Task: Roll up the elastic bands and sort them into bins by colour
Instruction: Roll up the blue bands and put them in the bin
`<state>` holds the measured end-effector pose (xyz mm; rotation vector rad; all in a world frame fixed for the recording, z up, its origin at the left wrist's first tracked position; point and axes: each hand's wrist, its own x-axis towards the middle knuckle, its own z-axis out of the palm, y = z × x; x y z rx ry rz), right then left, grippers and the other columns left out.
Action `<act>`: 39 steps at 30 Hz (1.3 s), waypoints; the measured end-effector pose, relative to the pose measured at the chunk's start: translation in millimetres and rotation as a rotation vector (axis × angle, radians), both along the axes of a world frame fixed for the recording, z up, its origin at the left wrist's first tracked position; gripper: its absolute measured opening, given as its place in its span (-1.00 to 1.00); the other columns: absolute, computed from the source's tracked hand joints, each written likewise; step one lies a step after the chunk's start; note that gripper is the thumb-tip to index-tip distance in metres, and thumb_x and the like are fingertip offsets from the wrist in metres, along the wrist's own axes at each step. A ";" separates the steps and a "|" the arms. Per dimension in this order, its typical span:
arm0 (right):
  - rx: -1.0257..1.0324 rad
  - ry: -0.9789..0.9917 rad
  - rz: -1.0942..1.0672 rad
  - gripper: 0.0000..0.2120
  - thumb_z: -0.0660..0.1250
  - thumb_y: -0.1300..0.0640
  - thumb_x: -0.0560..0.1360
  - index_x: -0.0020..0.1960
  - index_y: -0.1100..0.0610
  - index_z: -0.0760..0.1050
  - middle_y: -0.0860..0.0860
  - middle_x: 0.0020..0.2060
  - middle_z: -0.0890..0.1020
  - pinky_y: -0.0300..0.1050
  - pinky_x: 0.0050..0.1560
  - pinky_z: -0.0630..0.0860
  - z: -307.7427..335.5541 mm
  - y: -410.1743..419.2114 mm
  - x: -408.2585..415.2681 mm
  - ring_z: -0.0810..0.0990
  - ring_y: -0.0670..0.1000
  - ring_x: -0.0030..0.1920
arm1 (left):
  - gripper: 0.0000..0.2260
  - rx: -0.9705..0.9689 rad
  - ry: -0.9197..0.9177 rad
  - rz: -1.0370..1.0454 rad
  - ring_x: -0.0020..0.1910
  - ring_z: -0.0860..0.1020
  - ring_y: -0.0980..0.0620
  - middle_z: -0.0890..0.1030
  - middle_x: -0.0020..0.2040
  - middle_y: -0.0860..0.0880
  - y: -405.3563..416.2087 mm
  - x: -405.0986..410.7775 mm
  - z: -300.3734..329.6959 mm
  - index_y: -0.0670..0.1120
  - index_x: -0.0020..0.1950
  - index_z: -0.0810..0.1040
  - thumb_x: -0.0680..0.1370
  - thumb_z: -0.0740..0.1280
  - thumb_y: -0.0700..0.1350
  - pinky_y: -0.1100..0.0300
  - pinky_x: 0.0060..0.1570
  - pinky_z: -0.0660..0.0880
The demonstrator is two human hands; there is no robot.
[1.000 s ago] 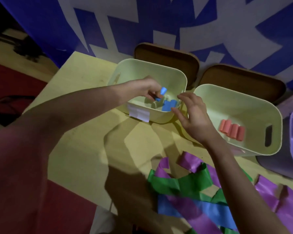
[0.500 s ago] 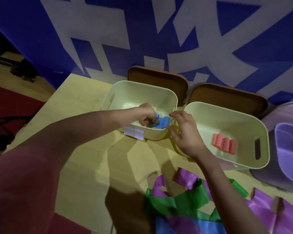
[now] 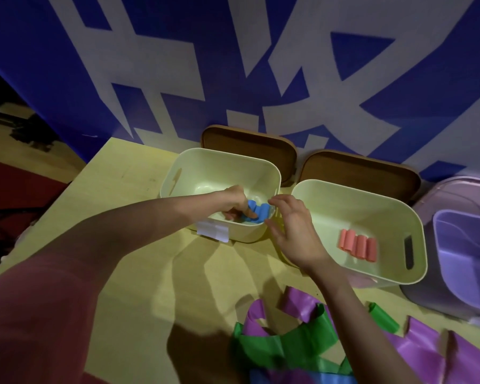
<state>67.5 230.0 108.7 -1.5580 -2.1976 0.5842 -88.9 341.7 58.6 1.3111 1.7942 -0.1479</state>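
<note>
The yellow table (image 3: 139, 259) carried, along its far edge, two pale green bins and a lilac bin (image 3: 460, 261). The left bin (image 3: 222, 167) held the blue rolls (image 3: 258, 213) in its near right corner; the right bin (image 3: 410, 217) held four salmon rolls (image 3: 358, 245) lying side by side. Loose green bands (image 3: 283, 345) and purple bands (image 3: 438, 353) lay tangled on the near table, unrolled.

The left hand (image 3: 234, 202) reached into the left bin, fingers curled at the blue rolls; whether it pinched one or merely touched them cannot be told. The right hand (image 3: 291, 228) hovered at the left bin's near right corner, fingers spread and loose, holding nothing.

The bands appeared thin, light and limp. A roll would likely spring open if released carelessly; hold it across its width, over the free end.
</note>
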 end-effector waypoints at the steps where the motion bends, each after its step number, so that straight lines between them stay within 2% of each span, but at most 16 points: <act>1: 0.000 -0.002 0.003 -0.62 0.29 0.13 0.57 0.36 0.16 0.39 0.05 0.30 0.42 -0.12 0.29 0.27 0.4 -0.1 0.1 0.36 0.05 0.28 | -0.59 0.004 0.006 -0.011 -0.31 0.53 -0.02 0.54 -0.28 -0.09 0.0 -0.4 0.3 -0.15 -0.15 0.37 0.35 0.57 -0.01 0.13 -0.24 0.55; 5: -0.001 -0.002 0.014 -0.61 0.29 0.13 0.57 0.37 0.17 0.38 0.06 0.30 0.43 -0.11 0.29 0.29 2.4 -0.5 1.2 0.38 0.06 0.29 | -0.56 -0.006 0.010 -0.029 -0.15 0.60 -0.04 0.58 -0.22 -0.08 0.9 -3.3 4.1 -0.15 -0.10 0.39 0.35 0.55 0.09 0.10 -0.02 0.59; 8: 0.003 0.015 0.020 -0.61 0.30 0.14 0.57 0.37 0.18 0.38 0.07 0.31 0.44 -0.11 0.29 0.31 4.2 -1.4 1.9 0.39 0.06 0.29 | -0.56 0.002 0.013 -0.019 -0.20 0.59 -0.01 0.60 -0.21 -0.08 1.7 -7.4 8.7 -0.15 -0.11 0.43 0.39 0.48 0.19 0.12 -0.04 0.59; 10: 0.003 0.030 0.021 -0.61 0.29 0.15 0.57 0.38 0.17 0.38 0.07 0.31 0.44 -0.11 0.30 0.33 5.8 -2.0 2.8 0.40 0.05 0.30 | -0.57 0.012 -0.003 -0.004 -0.16 0.63 -0.02 0.63 -0.15 -0.09 1.8 -12.9 10.7 -0.17 -0.07 0.47 0.44 0.42 0.20 0.10 -0.02 0.60; 12: 0.003 0.054 0.021 -0.61 0.29 0.15 0.57 0.38 0.17 0.37 0.06 0.32 0.43 -0.10 0.31 0.34 7.4 -3.3 4.5 0.40 0.04 0.30 | -0.58 -0.005 -0.049 0.030 -0.08 0.65 -0.07 0.63 -0.08 -0.12 1.5 -20.3 13.0 -0.19 0.02 0.49 0.49 0.37 0.17 0.06 0.00 0.60; 14: 0.011 0.083 0.015 -0.62 0.28 0.15 0.57 0.37 0.17 0.38 0.06 0.32 0.43 -0.08 0.31 0.36 9.4 -5.4 6.7 0.40 0.04 0.31 | -0.58 -0.019 -0.098 0.076 -0.09 0.62 -0.09 0.62 -0.07 -0.14 0.0 -27.0 18.4 -0.22 0.12 0.50 0.55 0.32 0.13 0.07 -0.08 0.60; 17: 0.047 0.136 0.012 -0.63 0.27 0.13 0.58 0.37 0.17 0.38 0.06 0.30 0.44 -0.11 0.32 0.36 13.7 -10.8 11.4 0.40 0.03 0.31 | -0.66 0.052 -0.177 0.142 -0.08 0.61 -0.08 0.62 -0.01 -0.15 -7.0 -30.7 32.6 -0.23 0.13 0.51 0.59 0.29 0.04 0.09 -0.13 0.56; 20: 0.107 0.275 -0.010 -0.63 0.27 0.12 0.58 0.37 0.17 0.37 0.05 0.25 0.46 -0.06 0.26 0.43 19.1 -23.8 19.3 0.44 0.00 0.25 | -0.80 0.370 -0.260 0.216 -0.07 0.63 -0.04 0.64 -0.01 -0.10 -25.4 -28.9 43.7 -0.14 0.07 0.53 0.57 0.30 -0.03 0.08 -0.09 0.53; 24: 0.196 0.396 -0.032 -0.65 0.27 0.20 0.58 0.34 0.20 0.38 0.06 0.15 0.48 -0.19 0.09 0.48 21.6 -55.6 36.9 0.50 -0.02 0.12 | -0.95 0.926 -0.461 0.270 -0.26 0.61 0.07 0.63 -0.16 -0.03 -89.5 -17.5 61.9 -0.07 -0.03 0.51 0.56 0.32 -0.10 0.18 -0.25 0.55; 27: 0.257 0.432 -0.069 -0.73 0.27 0.24 0.57 0.25 0.25 0.40 0.08 0.08 0.50 -0.17 0.02 0.48 15.2 -80.1 55.7 0.52 -0.02 0.05 | -0.97 1.131 -0.556 0.207 -0.32 0.55 0.01 0.57 -0.30 0.01 -142.0 -3.1 67.7 -0.12 -0.08 0.52 0.55 0.32 -0.18 0.06 -0.31 0.54; 29: 0.224 0.482 -0.106 -0.78 0.25 0.20 0.57 0.19 0.24 0.41 0.05 0.03 0.51 -0.16 -0.01 0.48 8.6 -94.5 68.8 0.53 -0.05 0.01 | -0.93 1.120 -0.578 0.085 -0.35 0.54 0.00 0.55 -0.33 -0.02 -169.9 7.5 62.3 -0.16 -0.09 0.53 0.55 0.31 -0.16 0.02 -0.34 0.53; 32: 0.171 0.538 -0.131 -0.84 0.26 0.21 0.56 0.13 0.21 0.43 0.05 -0.08 0.55 -0.15 -0.10 0.49 -6.3 -117.9 86.2 0.56 -0.05 -0.11 | -0.93 0.967 -0.604 -0.101 -0.36 0.54 0.11 0.56 -0.32 0.04 -201.0 23.8 41.5 -0.12 -0.07 0.53 0.55 0.30 -0.13 0.06 -0.33 0.54; 35: 0.084 0.449 -0.092 -0.92 0.28 0.17 0.54 0.01 0.16 0.49 0.00 -0.15 0.58 -0.20 -0.19 0.50 -23.1 -140.0 103.0 0.56 -0.12 -0.20 | -0.96 0.797 -0.584 -0.213 -0.32 0.57 0.07 0.59 -0.31 0.05 -219.7 38.9 17.7 -0.11 -0.08 0.56 0.53 0.35 -0.15 0.03 -0.27 0.52; 39: -0.189 0.232 0.117 -0.94 0.31 0.08 0.48 -0.12 0.06 0.54 -0.12 -0.32 0.57 -0.30 -0.29 0.42 -47.4 -162.5 120.6 0.52 -0.18 -0.33 | -0.94 0.686 -0.586 -0.313 -0.30 0.55 0.18 0.59 -0.26 0.11 -236.4 50.9 -4.6 -0.11 -0.05 0.59 0.50 0.42 -0.15 0.22 -0.28 0.49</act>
